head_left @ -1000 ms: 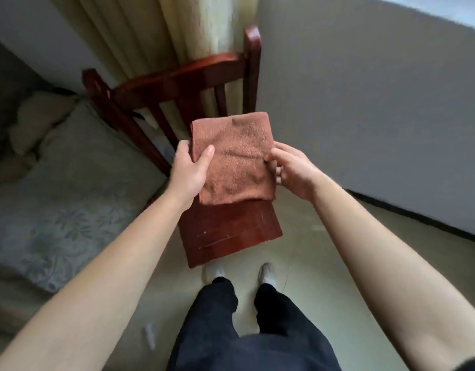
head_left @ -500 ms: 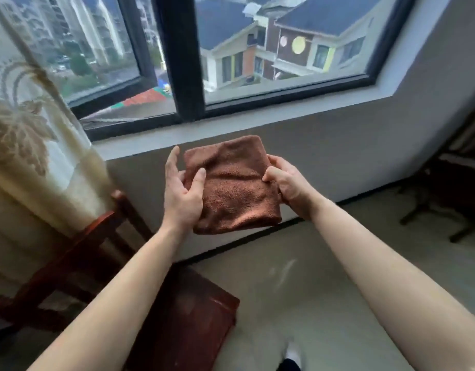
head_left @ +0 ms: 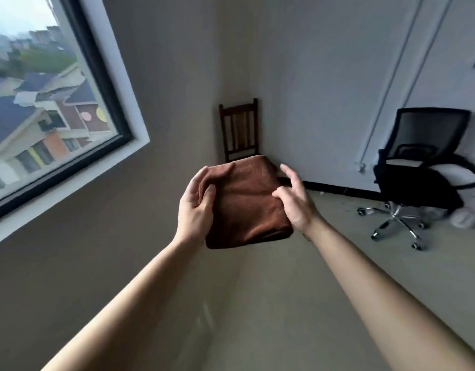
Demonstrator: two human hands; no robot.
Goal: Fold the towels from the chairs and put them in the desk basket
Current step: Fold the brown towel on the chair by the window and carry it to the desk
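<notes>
A folded brown towel (head_left: pixel 245 202) is held in the air in front of me, between both hands. My left hand (head_left: pixel 194 207) grips its left edge, thumb on top and fingers curled around the side. My right hand (head_left: pixel 295 200) rests against the right edge with the thumb on the cloth and the fingers spread upward. A dark wooden chair (head_left: pixel 240 129) stands in the room's far corner, straight behind the towel; its seat is hidden by the towel. No basket or desk is in view.
A large window (head_left: pixel 43 108) fills the left wall. A black mesh office chair (head_left: pixel 423 170) on a chrome wheeled base stands at the right by the white wall. Pale cloth lies at the right edge (head_left: pixel 469 218). Bare floor stretches ahead.
The view has swung right, from the red chair and curtain past the window to the far corner. The towel has stayed between both hands; my right fingers have loosened and spread.
</notes>
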